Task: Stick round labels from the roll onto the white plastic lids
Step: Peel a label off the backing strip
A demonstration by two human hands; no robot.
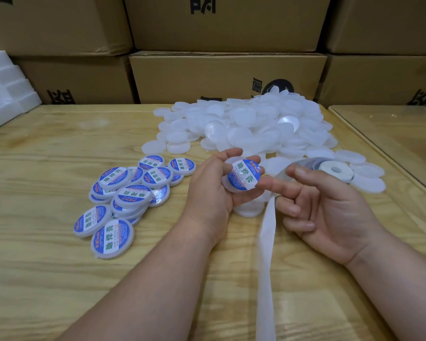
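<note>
Left hand (214, 185) pinching white lid (244, 178), blue round label reading 助焊膏 facing up. Right hand (330, 205) just beside, fingers loosely curled, holding nothing. Backing strip (266, 254) trailing between hands. Label roll (330, 169) beyond right hand. Labelled lids (123, 195) left; bare lids (244, 124) beyond.

Both forearms are bare to the frame's lower edge, sleeveless; left hand (213, 185) and right hand (330, 212) wear no gloves, rings or watch.

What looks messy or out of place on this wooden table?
Nothing looks damaged. The empty white backing strip trails off the table's near edge, and the round blue-labelled lid in the left hand carries its label slightly off-centre.
</note>
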